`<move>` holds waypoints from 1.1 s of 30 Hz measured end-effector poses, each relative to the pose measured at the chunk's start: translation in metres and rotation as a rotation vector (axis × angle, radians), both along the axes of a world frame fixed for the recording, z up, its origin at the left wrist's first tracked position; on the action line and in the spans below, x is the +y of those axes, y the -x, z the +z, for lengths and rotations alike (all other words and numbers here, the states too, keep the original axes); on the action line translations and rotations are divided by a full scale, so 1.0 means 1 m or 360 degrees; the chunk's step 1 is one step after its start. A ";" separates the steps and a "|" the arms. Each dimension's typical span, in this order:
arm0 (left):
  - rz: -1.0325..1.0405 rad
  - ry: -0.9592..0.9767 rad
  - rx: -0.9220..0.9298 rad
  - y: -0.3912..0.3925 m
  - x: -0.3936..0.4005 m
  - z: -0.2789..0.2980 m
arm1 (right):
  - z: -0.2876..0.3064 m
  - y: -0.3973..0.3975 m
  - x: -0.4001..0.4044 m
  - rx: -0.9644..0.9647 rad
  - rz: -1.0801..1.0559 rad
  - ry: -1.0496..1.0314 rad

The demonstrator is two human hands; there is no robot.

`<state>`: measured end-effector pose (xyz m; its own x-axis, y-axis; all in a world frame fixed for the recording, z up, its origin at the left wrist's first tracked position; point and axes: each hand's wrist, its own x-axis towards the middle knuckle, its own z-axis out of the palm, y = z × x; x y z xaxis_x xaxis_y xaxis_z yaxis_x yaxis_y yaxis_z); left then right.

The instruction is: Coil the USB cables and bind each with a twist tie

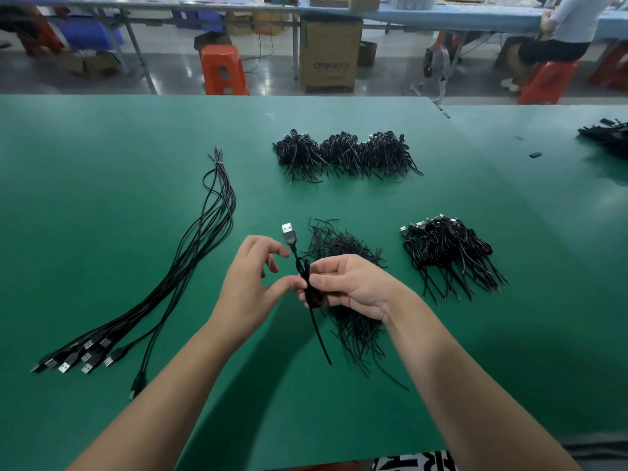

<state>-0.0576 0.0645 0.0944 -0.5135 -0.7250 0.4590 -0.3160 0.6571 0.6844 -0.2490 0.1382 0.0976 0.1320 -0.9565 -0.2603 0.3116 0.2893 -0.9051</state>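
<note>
Right hand: the right hand (353, 283) is raised over the green table mat (102, 164), fingers curled round the coiled black USB cable (307, 283), palm facing left.
Left hand: the left hand (253, 280) has its thumb tip touching the coil, index finger bent near the plug's neck, other fingers loosely curled; grip uncertain.
Cable: silver plug points up, tail hangs down.
Beneath: loose pile of black twist ties (346, 253).
Left side: straight black cable bundle (190, 256).

Bench (102, 164): smooth green mat, faint sheen. Cable (307, 283): black rubbery sheath, bright metal plug (287, 228). Stool (222, 69): glossy orange plastic; box (329, 56): matt cardboard.
</note>
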 end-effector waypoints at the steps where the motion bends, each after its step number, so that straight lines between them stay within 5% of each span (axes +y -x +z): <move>1: 0.0007 0.0003 0.0012 0.003 0.002 -0.001 | 0.001 0.003 0.000 -0.0004 -0.0033 -0.0033; 7: 0.0157 -0.0022 -0.0080 0.019 -0.010 -0.022 | 0.031 0.039 0.001 0.0210 -0.0374 -0.0230; 12: 0.0664 -0.0087 -0.0547 0.008 -0.037 -0.073 | 0.060 0.121 0.002 0.1353 -0.0893 -0.0275; 15: 0.0793 -0.0163 -0.0922 0.003 -0.039 -0.100 | 0.060 0.182 0.000 0.1750 -0.1087 -0.0446; 23: 0.0841 0.0017 -0.1038 0.004 -0.038 -0.116 | 0.028 0.261 0.000 0.2224 -0.0988 -0.1131; 33: 0.0891 0.0081 -0.0963 0.006 -0.038 -0.117 | -0.002 0.257 -0.002 0.2247 -0.0947 -0.1184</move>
